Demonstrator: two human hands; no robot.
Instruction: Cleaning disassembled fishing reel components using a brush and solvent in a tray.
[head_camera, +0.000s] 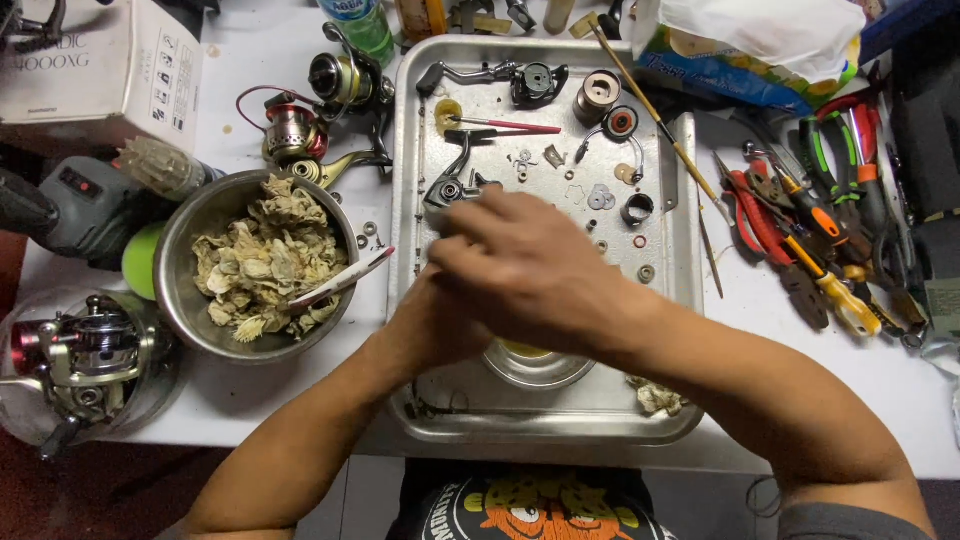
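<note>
Your right hand (530, 265) lies across the middle of the metal tray (680, 300), its fingers (470, 225) stretched toward nine o'clock and loosely curled. It covers your left hand (425, 325), which sits just beneath it at seven o'clock; whether either hand's fingers grip anything, you cannot tell from this view, since the right hand hides what lies under it. Just beyond your fingertips, at eleven o'clock, a dark reel body (450, 185) rests on the tray, close to the fingertips and perhaps touching them. Small washers (600, 198) and a ring (637, 208) lie scattered at one o'clock from your hands. Under your wrists, at six o'clock, a round metal dish (535, 368) with something yellow in it sits on the tray. On the desk (880, 400) at nine o'clock stands a steel bowl (185, 300) of crumpled wipes, a white-handled tool (345, 280) leaning on its rim. At three o'clock, pliers (765, 215) and screwdrivers (835, 290) lie in a heap.
</note>
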